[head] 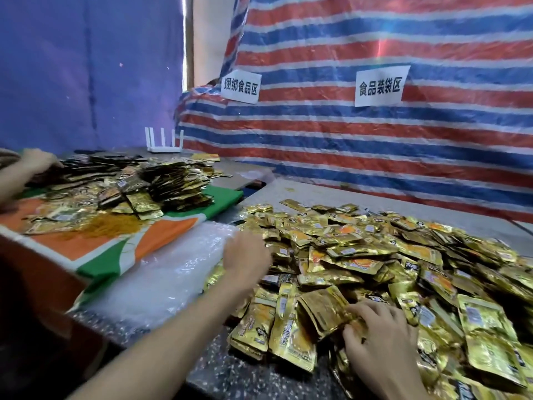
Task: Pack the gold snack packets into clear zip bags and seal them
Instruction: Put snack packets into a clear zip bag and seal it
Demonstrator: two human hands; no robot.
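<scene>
A big heap of gold snack packets (pixel 389 255) covers the speckled table (pixel 245 376) in front of me. My right hand (pixel 380 339) grips a small stack of gold packets (pixel 323 310) at the heap's near edge, fingers curled round it. My left hand (pixel 245 262) reaches into the heap's left side; its fingertips are hidden among the packets. A pile of clear zip bags (pixel 161 272) lies flat just left of the heap, beside my left forearm.
A second table at the left holds an orange and green cloth (pixel 121 243), more gold packets (pixel 161 186) and a heap of yellow rubber bands (pixel 112 226). Another person's hand (pixel 37 161) works there. A white router (pixel 163 142) stands at the back. Striped tarpaulin (pixel 375 140) with paper signs forms the wall.
</scene>
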